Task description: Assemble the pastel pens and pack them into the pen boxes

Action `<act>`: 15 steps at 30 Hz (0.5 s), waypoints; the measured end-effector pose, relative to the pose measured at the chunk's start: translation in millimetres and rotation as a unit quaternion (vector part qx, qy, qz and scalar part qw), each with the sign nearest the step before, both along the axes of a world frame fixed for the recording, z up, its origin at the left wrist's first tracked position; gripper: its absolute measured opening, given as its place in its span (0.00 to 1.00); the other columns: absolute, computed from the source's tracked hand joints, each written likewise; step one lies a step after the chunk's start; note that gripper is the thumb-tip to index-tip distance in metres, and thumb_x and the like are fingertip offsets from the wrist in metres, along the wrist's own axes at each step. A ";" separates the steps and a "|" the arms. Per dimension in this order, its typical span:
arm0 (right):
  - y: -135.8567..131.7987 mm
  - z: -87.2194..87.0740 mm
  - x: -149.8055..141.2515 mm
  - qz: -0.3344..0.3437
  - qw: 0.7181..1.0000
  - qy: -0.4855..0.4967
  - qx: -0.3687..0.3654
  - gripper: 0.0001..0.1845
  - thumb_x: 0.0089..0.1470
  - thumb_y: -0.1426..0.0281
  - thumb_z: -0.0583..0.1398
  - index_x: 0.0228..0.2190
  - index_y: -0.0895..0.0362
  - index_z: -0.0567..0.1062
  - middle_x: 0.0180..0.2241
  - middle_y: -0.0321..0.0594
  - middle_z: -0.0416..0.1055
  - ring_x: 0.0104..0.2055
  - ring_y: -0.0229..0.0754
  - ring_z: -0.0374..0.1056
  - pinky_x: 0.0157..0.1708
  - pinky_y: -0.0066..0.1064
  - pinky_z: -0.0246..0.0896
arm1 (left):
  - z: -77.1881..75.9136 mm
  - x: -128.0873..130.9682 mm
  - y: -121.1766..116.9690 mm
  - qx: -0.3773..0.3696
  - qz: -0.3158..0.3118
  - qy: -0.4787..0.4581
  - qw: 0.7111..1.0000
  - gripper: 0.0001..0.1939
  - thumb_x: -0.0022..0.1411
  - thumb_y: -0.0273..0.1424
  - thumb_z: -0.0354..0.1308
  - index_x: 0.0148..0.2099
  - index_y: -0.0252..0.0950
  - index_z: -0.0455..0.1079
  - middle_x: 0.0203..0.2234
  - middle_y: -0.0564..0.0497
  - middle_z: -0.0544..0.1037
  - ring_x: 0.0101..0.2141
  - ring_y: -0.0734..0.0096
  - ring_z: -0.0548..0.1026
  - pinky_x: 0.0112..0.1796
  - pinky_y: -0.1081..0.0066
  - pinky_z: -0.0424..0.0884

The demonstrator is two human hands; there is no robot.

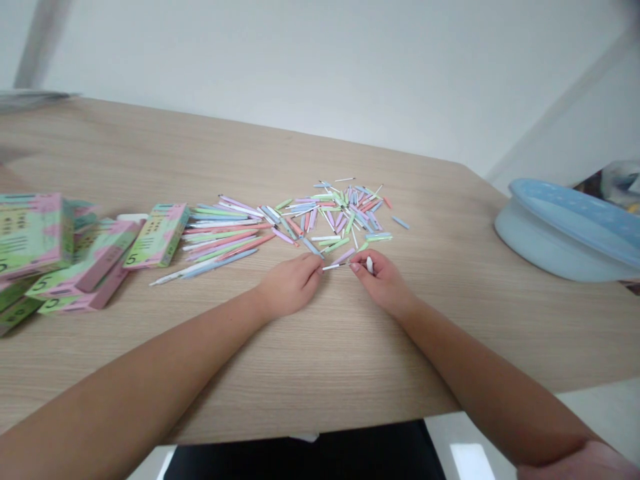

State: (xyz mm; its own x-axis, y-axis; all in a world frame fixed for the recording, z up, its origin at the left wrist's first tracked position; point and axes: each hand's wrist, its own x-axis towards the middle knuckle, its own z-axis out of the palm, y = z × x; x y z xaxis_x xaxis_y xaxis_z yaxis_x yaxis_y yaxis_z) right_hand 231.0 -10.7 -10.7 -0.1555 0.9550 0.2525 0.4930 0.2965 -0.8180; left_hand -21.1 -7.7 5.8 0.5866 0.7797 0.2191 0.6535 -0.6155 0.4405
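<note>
My left hand (293, 287) is closed, its thumb and forefinger pinching a thin white pen refill (331, 267) with a dark section toward its right end. Close by on the right, my right hand (384, 285) is also closed. A short white pen cap (370, 265) sticks up between its fingers, and its fingertips meet or nearly meet the refill's right end. Just beyond both hands lies a scattered heap of pastel pen parts (345, 217), short tubes and thin sticks in purple, green, blue, coral and white. Left of it, long pastel pens (225, 233) lie in a loose row.
Several green and pink boxes (100, 257) marked 5 are piled at the left, with one box (157, 235) beside the long pens. A light blue basin (565, 233) stands at the right edge of the wooden table (320, 380). A white wall rises behind.
</note>
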 end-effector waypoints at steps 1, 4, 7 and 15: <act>-0.4 0.4 -0.1 -0.001 1.000 0.002 -0.001 0.08 0.61 0.61 0.61 0.38 0.51 0.77 0.26 0.33 0.67 0.28 0.41 0.60 0.29 0.33 0.54 | 0.1 0.0 -0.1 0.000 0.001 -0.001 1.000 0.13 0.76 0.34 0.41 0.46 0.38 0.67 0.41 0.46 0.76 0.41 0.61 0.75 0.43 0.62 0.69; -1.1 1.0 0.7 -0.011 1.000 0.013 -0.004 0.08 0.61 0.62 0.61 0.38 0.51 0.76 0.26 0.33 0.65 0.27 0.41 0.59 0.28 0.33 0.53 | -0.4 -0.4 0.0 -0.001 0.004 -0.007 1.000 0.13 0.76 0.34 0.41 0.46 0.38 0.67 0.41 0.47 0.76 0.41 0.61 0.75 0.43 0.63 0.69; -0.8 1.2 2.4 -0.019 1.000 0.019 -0.006 0.08 0.61 0.61 0.61 0.38 0.51 0.76 0.25 0.32 0.63 0.26 0.41 0.57 0.27 0.33 0.52 | -0.9 -0.7 0.7 -0.003 0.005 -0.011 1.000 0.13 0.75 0.34 0.41 0.46 0.39 0.67 0.42 0.47 0.76 0.42 0.62 0.76 0.44 0.63 0.69; 0.9 -1.0 4.1 -0.001 1.000 0.011 -0.008 0.09 0.61 0.59 0.62 0.38 0.50 0.76 0.24 0.32 0.62 0.25 0.40 0.56 0.26 0.33 0.51 | -1.9 -0.3 0.9 0.005 -0.003 0.001 1.000 0.13 0.75 0.34 0.42 0.46 0.38 0.68 0.41 0.46 0.76 0.41 0.61 0.76 0.43 0.62 0.70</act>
